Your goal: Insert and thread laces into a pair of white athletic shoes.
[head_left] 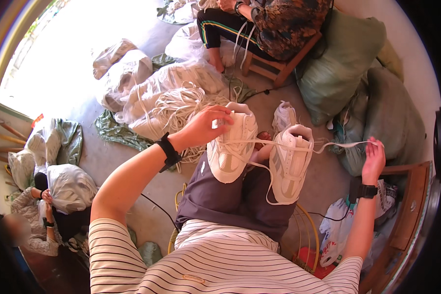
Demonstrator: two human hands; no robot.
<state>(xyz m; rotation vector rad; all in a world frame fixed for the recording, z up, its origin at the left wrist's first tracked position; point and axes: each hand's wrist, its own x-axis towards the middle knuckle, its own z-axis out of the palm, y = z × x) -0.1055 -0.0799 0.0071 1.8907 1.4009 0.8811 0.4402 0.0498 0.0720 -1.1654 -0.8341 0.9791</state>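
Two white sneakers with grey trim are over my knees, toes toward me. My left hand (209, 126) is at the upper side of the left sneaker (232, 157), thumb and fingers curled against it. White laces run from it across to the right sneaker (290, 169), and one loop hangs down between them. Out to the right, my right hand (375, 156) pinches the end of a white shoelace (345, 144), drawn nearly straight from the right sneaker. A further white shoe (284, 116) lies beyond, partly hidden.
A heap of white laces (181, 105) lies on plastic bags at the far left. Large green sacks (340, 63) stand at the far right. One person (284, 29) sits ahead on a wooden stool (279, 71); another person (39, 215) sits at the left. A wooden frame (406, 220) stands right.
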